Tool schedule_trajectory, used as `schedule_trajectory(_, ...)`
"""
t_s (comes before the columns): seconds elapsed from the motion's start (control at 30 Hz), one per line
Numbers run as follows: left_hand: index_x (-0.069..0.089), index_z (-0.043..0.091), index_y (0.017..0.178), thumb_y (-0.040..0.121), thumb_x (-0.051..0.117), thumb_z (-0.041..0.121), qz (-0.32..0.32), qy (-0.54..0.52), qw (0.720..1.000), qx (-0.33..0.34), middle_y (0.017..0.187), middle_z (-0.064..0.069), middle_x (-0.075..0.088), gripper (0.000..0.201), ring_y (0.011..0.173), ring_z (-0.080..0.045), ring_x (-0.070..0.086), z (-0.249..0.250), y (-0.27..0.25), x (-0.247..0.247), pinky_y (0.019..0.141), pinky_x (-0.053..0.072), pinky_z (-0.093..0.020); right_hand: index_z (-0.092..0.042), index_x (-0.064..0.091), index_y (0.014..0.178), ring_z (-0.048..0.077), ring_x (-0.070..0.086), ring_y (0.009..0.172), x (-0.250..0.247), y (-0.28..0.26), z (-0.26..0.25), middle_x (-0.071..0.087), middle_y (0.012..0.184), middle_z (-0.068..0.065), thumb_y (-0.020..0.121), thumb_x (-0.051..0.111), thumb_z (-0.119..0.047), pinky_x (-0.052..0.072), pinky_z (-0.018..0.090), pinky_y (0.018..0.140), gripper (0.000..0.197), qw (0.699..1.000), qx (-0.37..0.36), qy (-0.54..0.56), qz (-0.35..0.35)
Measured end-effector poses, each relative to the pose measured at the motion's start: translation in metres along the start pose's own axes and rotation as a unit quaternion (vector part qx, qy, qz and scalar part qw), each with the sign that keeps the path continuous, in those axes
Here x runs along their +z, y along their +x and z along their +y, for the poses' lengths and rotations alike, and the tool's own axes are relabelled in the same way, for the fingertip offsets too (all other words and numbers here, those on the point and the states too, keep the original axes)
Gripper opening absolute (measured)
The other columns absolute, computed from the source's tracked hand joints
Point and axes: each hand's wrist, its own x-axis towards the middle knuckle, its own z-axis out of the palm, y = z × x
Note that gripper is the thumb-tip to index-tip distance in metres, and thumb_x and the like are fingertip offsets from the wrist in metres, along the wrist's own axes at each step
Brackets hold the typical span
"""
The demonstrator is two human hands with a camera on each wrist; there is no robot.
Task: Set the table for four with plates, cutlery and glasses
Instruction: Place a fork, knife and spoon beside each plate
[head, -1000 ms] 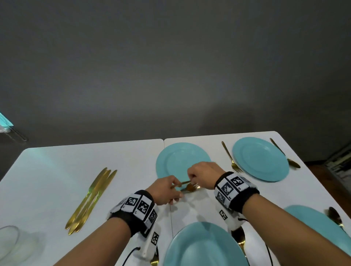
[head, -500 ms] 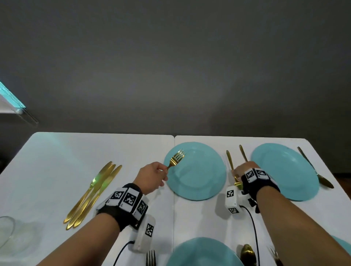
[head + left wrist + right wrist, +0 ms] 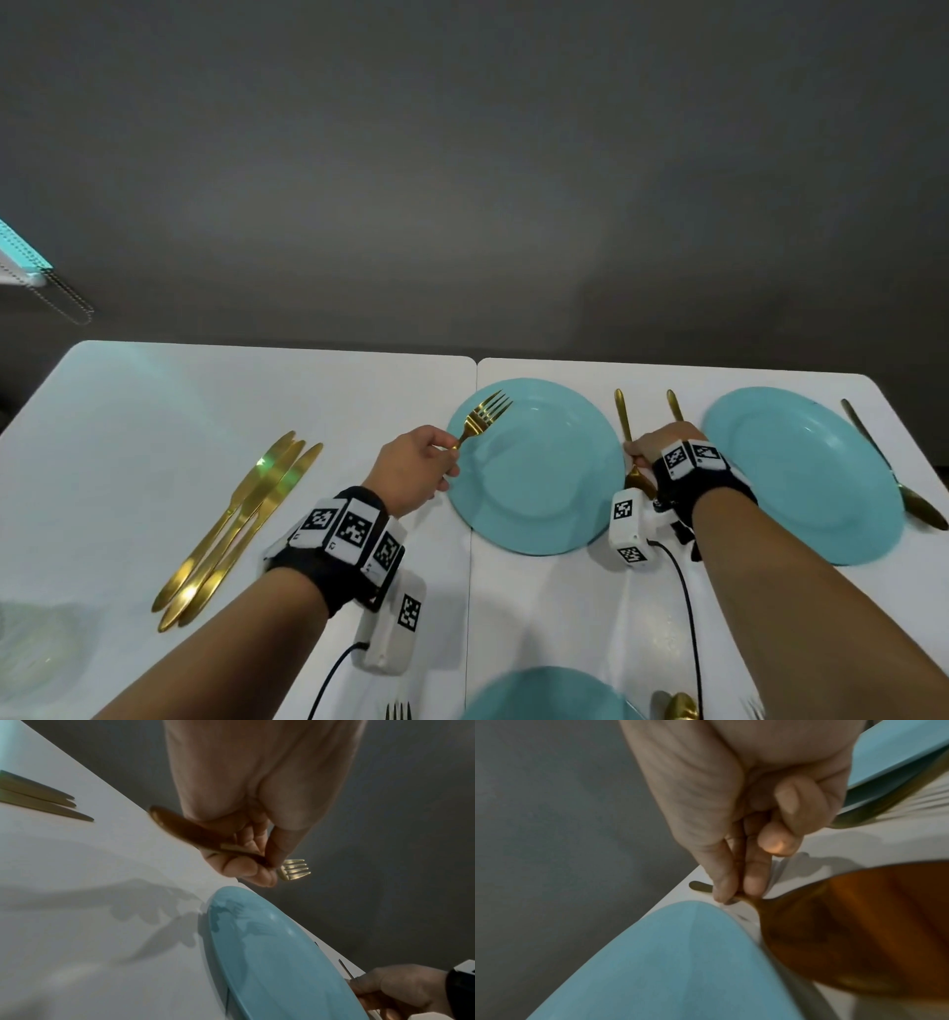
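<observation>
Table [image 3: 231,401], white, two tops butted together, is carrying everything. Four teal plates are sitting on it: far middle plate [image 3: 539,473], far right plate [image 3: 801,478], and one near plate [image 3: 544,694] poking in at the bottom edge; the fourth is not showing in these views. Three gold knives [image 3: 241,524] are lying bunched together well left of the plates. Left hand [image 3: 416,473] is pinching a gold fork [image 3: 482,416] by the handle between thumb and fingers, tines hanging over the left rim of the far middle plate, fork lifted off the table. Right hand [image 3: 662,447] is pinching a gold spoon [image 3: 624,416] by the neck, thumb against fingertips, spoon lying just right of that same plate. Another gold handle [image 3: 675,406] is lying just beside it.
</observation>
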Motion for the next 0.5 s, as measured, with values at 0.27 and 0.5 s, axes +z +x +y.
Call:
schedule_trajectory(0.27, 0.057, 0.014, 0.1, 0.092, 0.052, 0.016, -0.003, 0.0, 1.0, -0.006, 0.079, -0.001, 0.064, 0.01, 0.061, -0.012, 0.055, -0.002, 0.006, 0.001, 0.053, 0.041, -0.019, -0.006, 0.064, 0.084, 0.027, 0.062, 0.089, 0.004, 0.013, 0.001, 0.069, 0.104, 0.013, 0.087, 0.061, -0.043, 0.045, 0.029, 0.076, 0.038, 0.998, 0.066, 0.005, 0.015)
schedule_trajectory(0.5, 0.058, 0.016, 0.099, 0.092, 0.051, 0.015, 0.003, 0.025, 1.0, 0.0, 0.079, 0.001, 0.063, 0.01, 0.06, -0.009, 0.057, -0.001, 0.006, -0.004, 0.052, 0.041, -0.016, -0.004, 0.066, 0.083, 0.029, 0.061, 0.098, -0.017, -0.008, -0.025, 0.067, 0.112, 0.013, 0.093, 0.047, -0.048, 0.044, 0.029, 0.078, 0.049, 0.995, 0.023, -0.012, 0.101)
